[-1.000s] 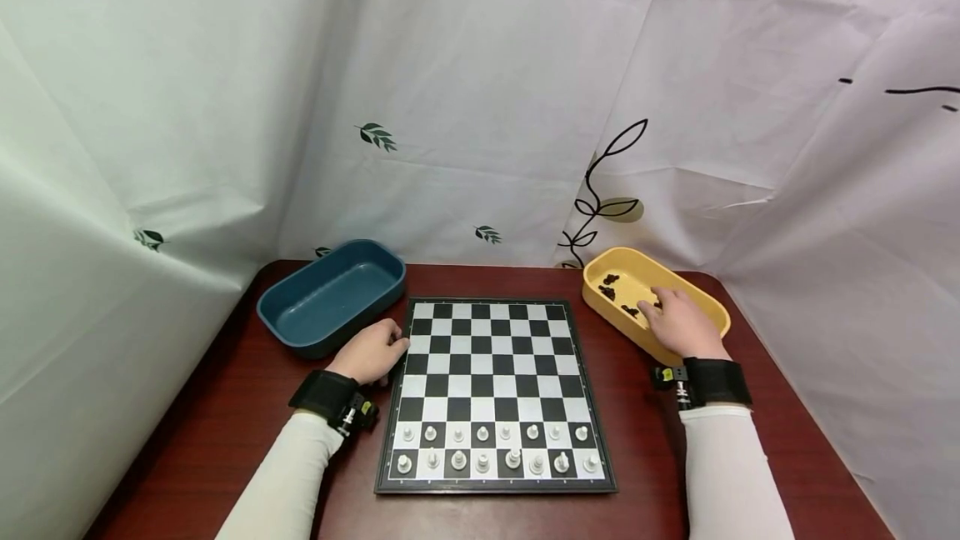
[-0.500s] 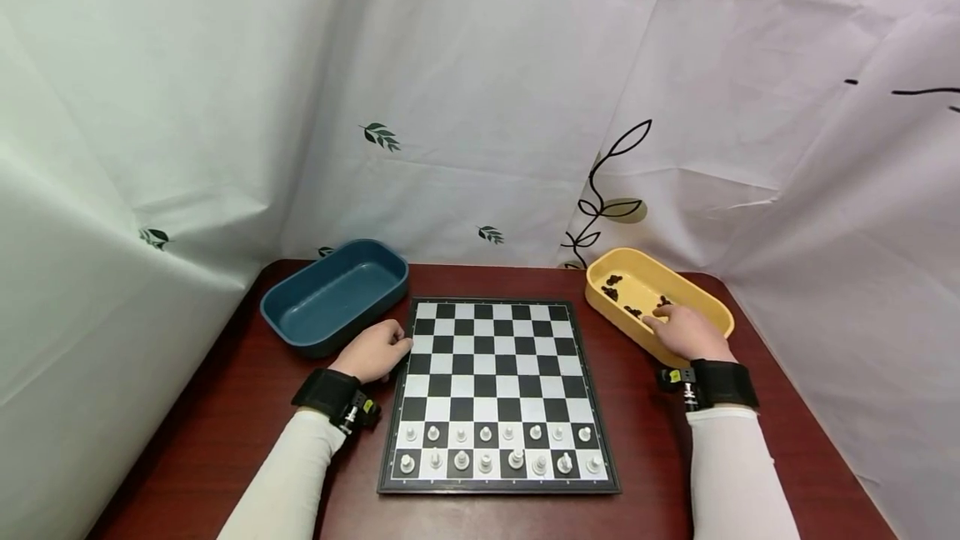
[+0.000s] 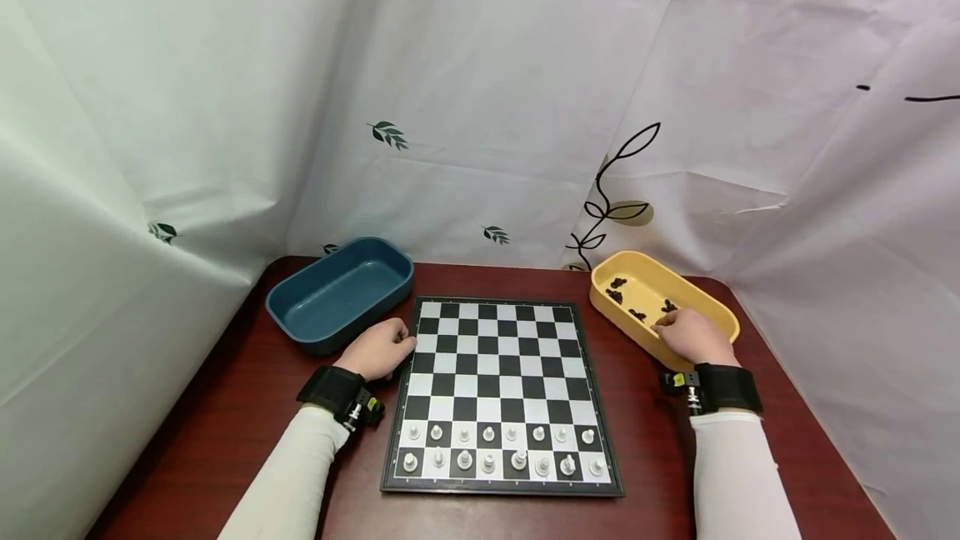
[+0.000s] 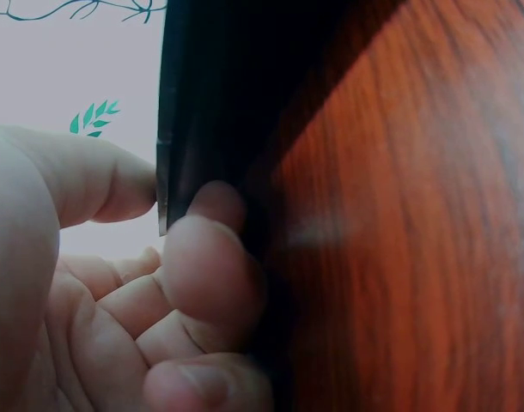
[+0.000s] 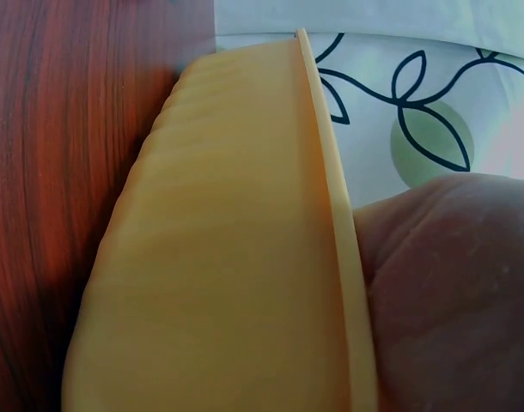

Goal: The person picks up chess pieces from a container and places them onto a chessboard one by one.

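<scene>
A black-and-white chessboard (image 3: 495, 365) lies on the red-brown table (image 3: 225, 440), with white pieces (image 3: 498, 448) filling its two nearest rows. My left hand (image 3: 397, 347) grips the board's left edge. In the left wrist view the thumb (image 4: 82, 180) lies on top of the dark board edge (image 4: 210, 103) and a finger (image 4: 206, 266) curls against it. My right hand (image 3: 671, 325) reaches over the near rim of the yellow tray (image 3: 622, 319), beside a few black pieces (image 3: 617, 290). Its fingertips are hidden. The right wrist view shows only the tray's outer wall (image 5: 228, 257) and my palm (image 5: 451, 283).
An empty dark blue tray (image 3: 337, 294) stands at the table's back left, just beyond my left hand. White printed sheets hang close behind and on both sides of the table. Bare wood shows left and right of the board.
My right hand has drawn back a little inside the yellow tray toward its near rim. The left hand has stayed on the board's edge.
</scene>
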Motion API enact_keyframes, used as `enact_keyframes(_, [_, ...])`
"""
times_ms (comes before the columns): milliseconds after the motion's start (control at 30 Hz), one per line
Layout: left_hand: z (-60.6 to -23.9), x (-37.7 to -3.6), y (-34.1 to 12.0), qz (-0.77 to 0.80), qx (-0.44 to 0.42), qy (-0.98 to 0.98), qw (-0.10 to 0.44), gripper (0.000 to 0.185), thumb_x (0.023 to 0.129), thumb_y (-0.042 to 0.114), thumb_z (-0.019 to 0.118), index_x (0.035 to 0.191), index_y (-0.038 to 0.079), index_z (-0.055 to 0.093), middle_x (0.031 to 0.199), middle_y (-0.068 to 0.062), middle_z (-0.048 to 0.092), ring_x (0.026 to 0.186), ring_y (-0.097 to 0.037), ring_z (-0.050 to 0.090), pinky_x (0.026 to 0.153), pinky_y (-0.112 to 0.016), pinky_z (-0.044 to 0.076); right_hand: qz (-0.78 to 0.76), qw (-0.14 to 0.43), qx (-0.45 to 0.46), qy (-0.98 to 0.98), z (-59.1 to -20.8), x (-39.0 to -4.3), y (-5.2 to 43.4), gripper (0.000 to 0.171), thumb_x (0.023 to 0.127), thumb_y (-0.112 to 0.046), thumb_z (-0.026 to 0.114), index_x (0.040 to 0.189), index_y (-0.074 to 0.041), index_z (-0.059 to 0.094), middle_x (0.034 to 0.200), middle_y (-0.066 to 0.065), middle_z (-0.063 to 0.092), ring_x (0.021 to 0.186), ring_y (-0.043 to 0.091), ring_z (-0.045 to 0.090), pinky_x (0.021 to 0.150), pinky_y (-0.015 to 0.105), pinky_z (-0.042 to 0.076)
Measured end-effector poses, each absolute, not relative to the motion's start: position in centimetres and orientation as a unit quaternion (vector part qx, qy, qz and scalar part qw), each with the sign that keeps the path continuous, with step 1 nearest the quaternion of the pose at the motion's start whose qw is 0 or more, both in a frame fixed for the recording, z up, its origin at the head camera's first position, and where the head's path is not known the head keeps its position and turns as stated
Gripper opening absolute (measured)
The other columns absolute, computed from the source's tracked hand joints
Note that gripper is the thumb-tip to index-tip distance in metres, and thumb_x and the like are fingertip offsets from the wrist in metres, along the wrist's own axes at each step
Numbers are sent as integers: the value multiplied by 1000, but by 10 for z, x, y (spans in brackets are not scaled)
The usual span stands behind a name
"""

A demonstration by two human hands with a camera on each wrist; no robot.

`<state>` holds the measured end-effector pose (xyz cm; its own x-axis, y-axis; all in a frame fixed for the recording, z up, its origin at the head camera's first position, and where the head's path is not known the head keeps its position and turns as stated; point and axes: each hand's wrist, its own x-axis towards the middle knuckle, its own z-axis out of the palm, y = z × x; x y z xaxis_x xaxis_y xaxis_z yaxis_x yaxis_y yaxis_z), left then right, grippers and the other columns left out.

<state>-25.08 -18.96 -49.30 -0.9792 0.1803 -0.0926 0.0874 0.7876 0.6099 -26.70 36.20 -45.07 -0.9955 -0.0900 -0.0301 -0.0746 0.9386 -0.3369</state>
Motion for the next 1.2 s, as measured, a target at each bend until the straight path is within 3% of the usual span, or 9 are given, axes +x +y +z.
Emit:
enact_keyframes(167, [-493,-251,-190,319,72,942,71,25,110,32,61,95,12,63,64,-6,60,50,-22,59,56,-37,46,-180,14,-39,983,-449,-266,361,30,103,-24,68,109,0,85,110,21,81,94,35,74,87,58,57])
enact_keyframes(233, [-494,-250,-191,320,70,942,71,25,110,32,61,95,12,63,64,-6,60,50,-22,59,56,-37,46,-179,13,-39,983,-449,-265,360,31,105,-29,69,98,-4,85,97,15,80,85,30,70,81,52,55])
enact_keyframes(367, [-495,-250,-191,320,66,943,71,25,110,32,61,94,12,63,63,-6,60,50,-22,59,56,-37,46,-168,19,-44,985,-449,-265,358,48,109,-41,66,70,-13,70,69,0,60,69,21,57,70,42,46])
enact_keyframes(433, [-495,-250,-191,320,65,943,71,25,110,32,61,94,12,63,64,-6,60,50,-22,59,56,-37,46,-167,28,-54,984,-449,-266,360,53,110,-43,64,65,-16,61,64,-3,51,65,20,52,69,41,44])
enact_keyframes(567, [-495,-249,-192,321,66,942,70,24,110,32,61,94,13,63,65,-5,60,50,-22,60,56,-37,46,-169,32,-95,980,-458,-273,367,52,109,-44,64,64,-20,59,63,-4,52,61,18,51,67,41,44])
enact_keyframes(733, [-496,-250,-193,320,66,943,69,25,110,32,61,94,13,63,65,-6,60,50,-22,60,56,-37,46,-185,51,-138,972,-462,-278,364,42,107,-36,65,72,-13,69,62,-3,54,55,16,51,59,36,42])
enact_keyframes(833, [-496,-250,-192,318,65,943,70,25,110,32,61,94,13,63,65,-5,60,50,-22,60,56,-37,46,-205,82,-129,967,-451,-271,348,29,104,-24,64,89,-3,78,63,0,59,53,17,56,56,36,46])
enact_keyframes(967, [-495,-250,-191,319,67,942,72,25,110,31,61,94,12,62,66,-6,60,50,-21,59,56,-36,47,-226,107,-105,962,-439,-262,327,26,103,-16,64,110,4,79,68,1,64,56,17,61,56,35,52])
enact_keyframes(1200, [-490,-248,-191,325,70,940,76,25,111,30,61,94,12,62,67,-6,60,51,-22,59,56,-37,46,-227,118,-108,961,-428,-254,307,27,102,-13,69,119,6,77,75,1,71,63,19,68,59,36,56])
